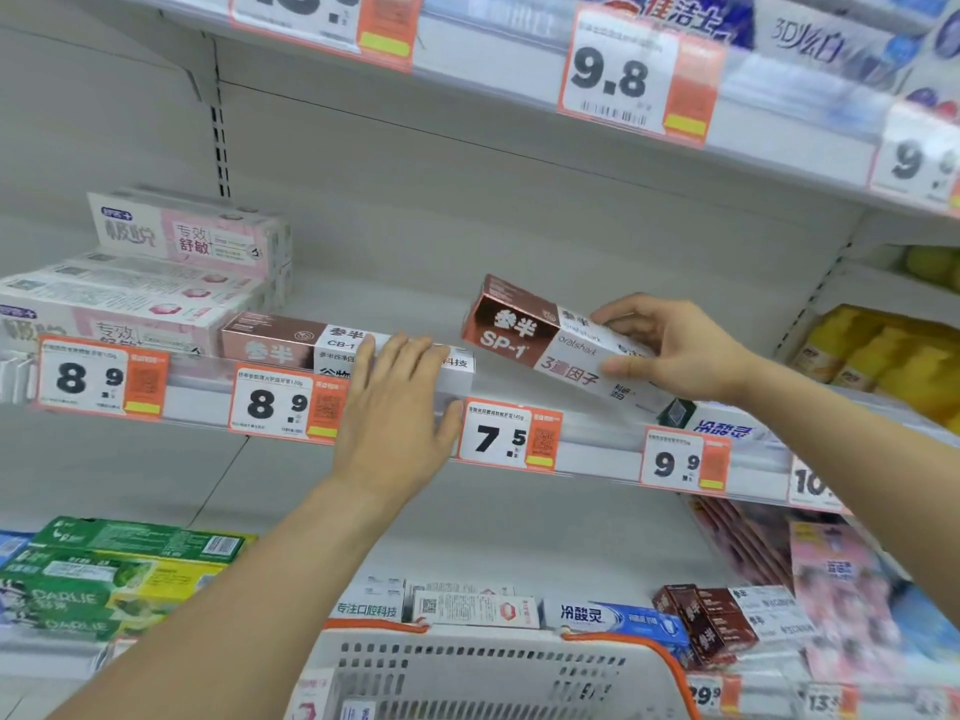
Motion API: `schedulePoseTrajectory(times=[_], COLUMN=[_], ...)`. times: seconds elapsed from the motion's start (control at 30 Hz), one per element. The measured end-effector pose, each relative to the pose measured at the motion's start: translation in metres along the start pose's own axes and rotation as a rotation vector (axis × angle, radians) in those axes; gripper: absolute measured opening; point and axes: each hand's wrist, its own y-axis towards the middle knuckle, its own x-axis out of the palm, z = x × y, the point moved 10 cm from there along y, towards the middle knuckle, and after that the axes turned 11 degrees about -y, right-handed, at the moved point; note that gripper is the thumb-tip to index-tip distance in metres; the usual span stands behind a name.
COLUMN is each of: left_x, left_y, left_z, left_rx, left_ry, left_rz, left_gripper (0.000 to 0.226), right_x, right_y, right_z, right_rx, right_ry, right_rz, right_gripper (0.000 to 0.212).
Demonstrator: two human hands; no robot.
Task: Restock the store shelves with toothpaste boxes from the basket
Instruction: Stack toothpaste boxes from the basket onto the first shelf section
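Note:
My right hand (670, 348) grips a brown-and-white toothpaste box marked SP-1 (524, 340), tilted in the air just above the middle shelf (597, 439). My left hand (400, 402) lies flat with straight fingers on a similar brown-and-white box marked CB-1 (291, 348) that lies at the shelf's front edge. The white basket with orange rim (483, 667) is at the bottom centre, below my arms; a few boxes show in its near left corner.
Pink-and-white boxes (156, 283) are stacked at the left of the middle shelf. Orange price tags (506, 439) line the shelf edges. Green boxes (114, 574), blue boxes (623, 618) and brown boxes (701, 626) fill the lower shelf. Yellow packs (883, 356) stand at the right.

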Motion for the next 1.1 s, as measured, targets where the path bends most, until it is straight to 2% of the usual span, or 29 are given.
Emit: schedulePoseTrajectory(times=[0.27, 0.77, 0.93, 1.1], left_x=[-0.001, -0.005, -0.002, 0.004], left_y=[0.000, 0.000, -0.001, -0.002], left_z=[0.001, -0.006, -0.001, 0.005], left_rx=[-0.009, -0.016, -0.010, -0.006], left_ry=[-0.009, -0.124, -0.068, -0.047], left_rz=[0.008, 0.105, 0.095, 0.096], left_gripper=[0.049, 0.044, 0.043, 0.042], right_x=[0.018, 0.026, 0.029, 0.037], right_y=[-0.007, -0.012, -0.020, -0.034], right_z=[0.020, 0.031, 0.022, 0.012], right_rx=[0.070, 0.055, 0.003, -0.068], right_ry=[-0.064, -0.055, -0.090, -0.397], right_rz=[-0.163, -0.188, -0.149, 0.011], right_gripper=[0.046, 0.042, 0.040, 0.051])
